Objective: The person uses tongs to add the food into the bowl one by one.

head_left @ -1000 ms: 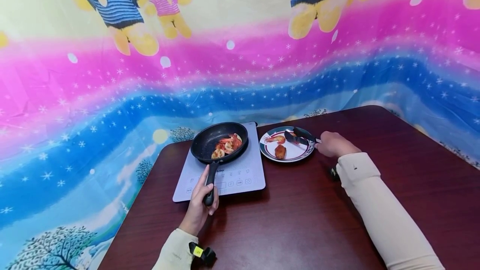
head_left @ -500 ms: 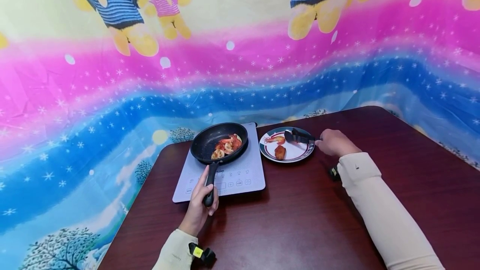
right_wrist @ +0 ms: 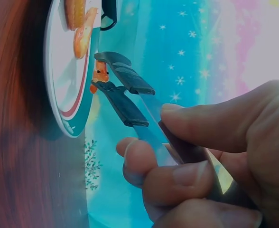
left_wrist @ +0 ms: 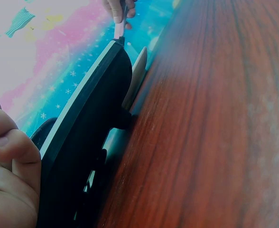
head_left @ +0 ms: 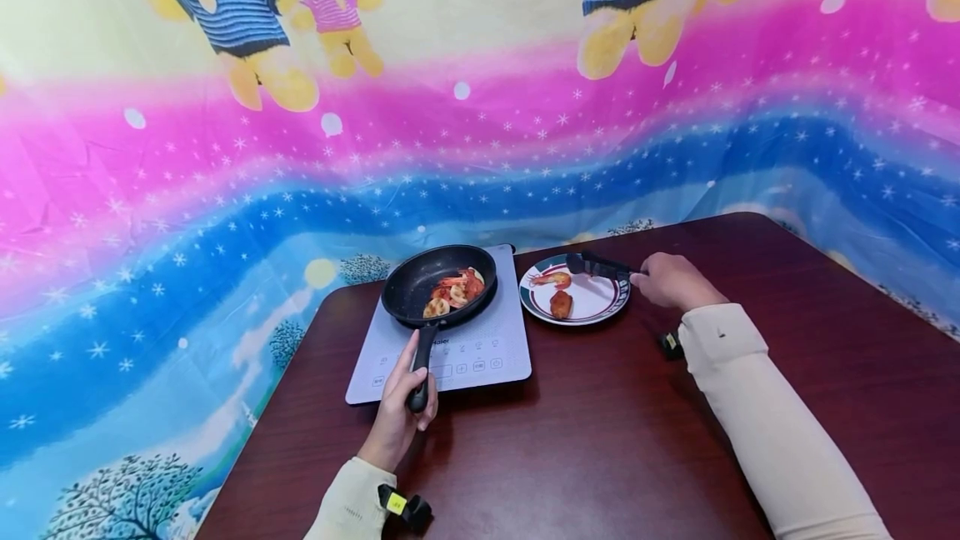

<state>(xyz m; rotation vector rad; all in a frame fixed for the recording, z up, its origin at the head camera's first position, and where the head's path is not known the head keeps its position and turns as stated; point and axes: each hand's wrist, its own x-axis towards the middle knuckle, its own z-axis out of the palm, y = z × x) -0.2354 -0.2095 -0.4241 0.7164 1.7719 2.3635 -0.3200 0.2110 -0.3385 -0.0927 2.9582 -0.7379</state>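
A patterned cloth [head_left: 480, 140] with bears and snowflakes hangs behind a dark reddish counter [head_left: 585, 440]. From the left, a pale sleeve [head_left: 348, 502] with a black wrist device [head_left: 415, 512] leads to the left hand [head_left: 397, 407], whose fingers wrap the black handle [head_left: 424, 348], one of them lying nearly straight along it. The handle belongs to a frying pan [head_left: 408, 290] sitting level on a white induction cooker [head_left: 504, 336]; reddish shrimp and browned pieces [head_left: 453, 294] lie in the pan's right half. Just right of the cooker stands a round plate [head_left: 588, 307] with a green and red rim, carrying a shrimp [head_left: 551, 279] towards its left side and a brown chunk [head_left: 560, 304] nearer the front. Above the plate's far right part are black-headed tongs [head_left: 603, 265], pinched between the thumb and fingers of the right hand [head_left: 675, 280]; the right wrist view shows an orange piece with dark spots [right_wrist: 100, 72] between their heads, though whether they grip it I cannot tell. Farthest right, the other sleeve [head_left: 772, 407] stretches over the counter.
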